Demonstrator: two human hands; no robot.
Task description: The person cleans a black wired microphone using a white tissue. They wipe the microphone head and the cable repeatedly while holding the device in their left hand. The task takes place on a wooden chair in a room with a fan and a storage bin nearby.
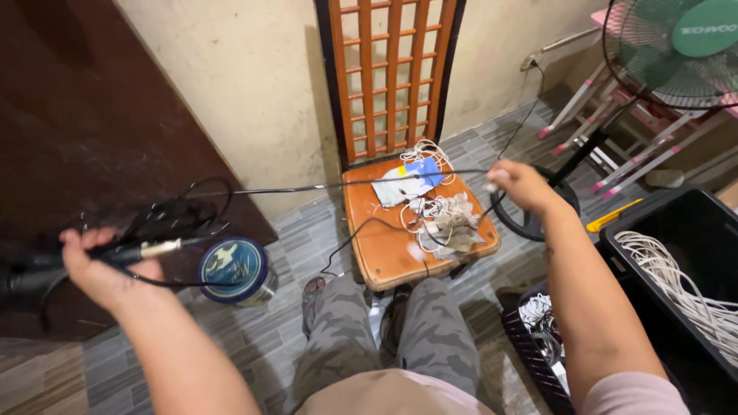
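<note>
The room has a grey tiled floor [269,338], a plain pale wall [246,84] and a dark brown door [92,123] on the left. A green fan [676,46] stands at the top right, and a black bin [676,230] holds white cords [676,284]. An orange wooden chair [384,253] sits in front of the person's knees, with a pile of white cords [442,219] and a white and blue paper packet [407,180] on its seat. A round tin with a blue lid [234,269] stands on the floor. The thin black cable [307,187] stretches between both hands, above the chair. It looks light and bendy, and best held near its ends. The left hand [100,269] is closed around a bunch of it. The right hand [515,180] pinches its other end.
</note>
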